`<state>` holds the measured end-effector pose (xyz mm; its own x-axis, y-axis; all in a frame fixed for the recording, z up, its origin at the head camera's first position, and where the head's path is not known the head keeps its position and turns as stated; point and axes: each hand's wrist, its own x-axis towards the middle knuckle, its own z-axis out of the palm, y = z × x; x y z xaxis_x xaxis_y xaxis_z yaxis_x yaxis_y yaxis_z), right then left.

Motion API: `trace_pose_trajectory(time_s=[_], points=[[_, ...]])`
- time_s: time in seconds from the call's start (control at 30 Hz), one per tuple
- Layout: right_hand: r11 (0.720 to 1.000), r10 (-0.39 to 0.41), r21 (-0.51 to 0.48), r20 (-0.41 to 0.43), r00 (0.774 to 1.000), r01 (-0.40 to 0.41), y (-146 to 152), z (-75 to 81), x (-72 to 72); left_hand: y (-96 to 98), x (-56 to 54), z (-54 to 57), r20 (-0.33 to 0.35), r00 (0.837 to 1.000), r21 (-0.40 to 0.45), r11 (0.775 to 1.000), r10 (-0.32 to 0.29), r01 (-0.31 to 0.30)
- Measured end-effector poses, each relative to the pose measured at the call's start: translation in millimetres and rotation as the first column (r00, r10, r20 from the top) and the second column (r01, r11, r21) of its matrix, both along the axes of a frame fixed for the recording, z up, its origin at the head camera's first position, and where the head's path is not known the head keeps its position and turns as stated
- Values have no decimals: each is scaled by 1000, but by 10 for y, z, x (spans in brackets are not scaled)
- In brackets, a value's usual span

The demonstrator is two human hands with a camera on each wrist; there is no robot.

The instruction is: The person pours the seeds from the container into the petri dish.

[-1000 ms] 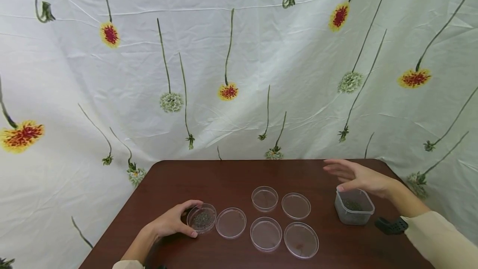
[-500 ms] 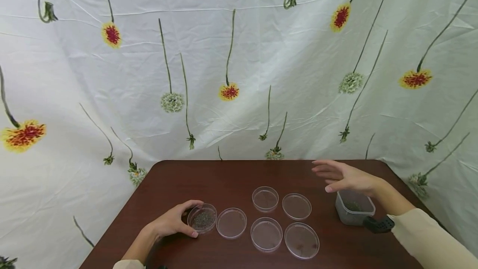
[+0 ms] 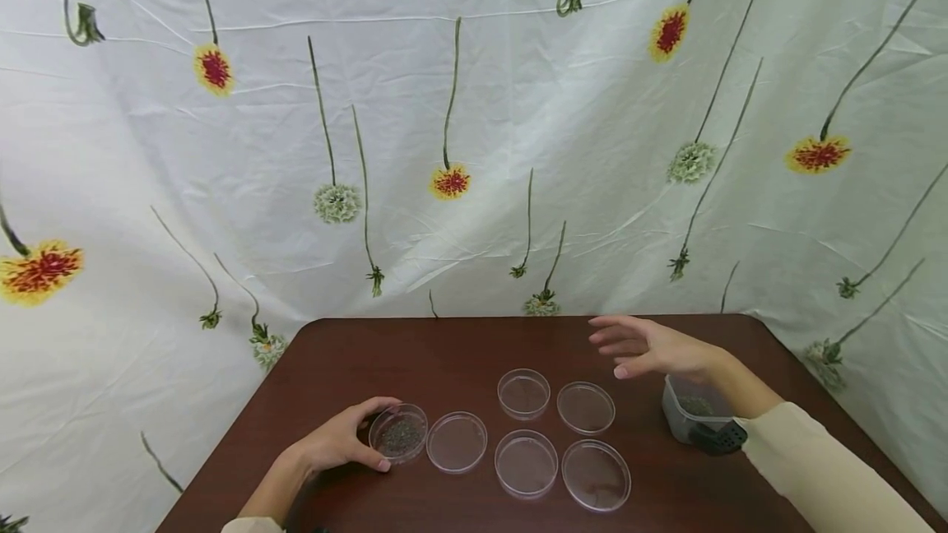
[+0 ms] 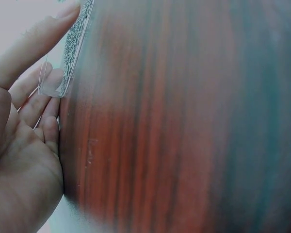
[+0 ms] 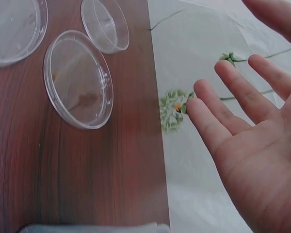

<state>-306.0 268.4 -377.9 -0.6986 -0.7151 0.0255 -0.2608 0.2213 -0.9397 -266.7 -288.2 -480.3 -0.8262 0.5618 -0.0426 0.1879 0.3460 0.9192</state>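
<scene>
Left hand (image 3: 341, 438), lower left of the frame: thumb and fingers parted just wide enough to span one round clear dish, gripping it at the sides.

Filled dish (image 3: 401, 436), in that hand: a layer of dark grey-green granules inside; whether its base sits flat on the table I cannot tell.

Clear dish (image 3: 457, 442), one, lower centre: just beside the filled one, to its right.

Further round dishes, four, grouped in two rows right of lower centre: rear left (image 3: 523, 394), rear right (image 3: 586, 407), front left (image 3: 527, 465), front right (image 3: 596, 475).

Right hand (image 3: 655, 348), right of centre: raised above the table, fingers extended and spread, thumb apart, holding nothing.

Square plastic tub (image 3: 676, 422), lower right: translucent, dark granular matter within, partly hidden behind the right forearm and a black wrist device (image 3: 718, 438).

Table (image 3: 415, 352), dark reddish-brown, lower half. Cloth (image 3: 474, 105), white, flower-printed, behind.
</scene>
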Motion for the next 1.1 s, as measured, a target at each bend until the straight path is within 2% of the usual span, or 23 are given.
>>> trace_pose_trajectory(time_s=[0.1,0.5,0.83,1.1], points=[[1000,8,-2,-12,1000,-8,-77,-9,-17,-1,4,7,-3,1000,-5,1000,4,-4],[999,42,-16,28,999,-42,-467,3,-67,-1,-5,10,-20,1000,-29,1000,0,-1],[995,101,-9,9,995,-100,-792,-89,-121,-3,8,16,-8,1000,-41,999,12,-12],[989,148,-9,34,988,-148,-1009,-151,-118,6,13,31,-6,1000,-34,999,8,-8]])
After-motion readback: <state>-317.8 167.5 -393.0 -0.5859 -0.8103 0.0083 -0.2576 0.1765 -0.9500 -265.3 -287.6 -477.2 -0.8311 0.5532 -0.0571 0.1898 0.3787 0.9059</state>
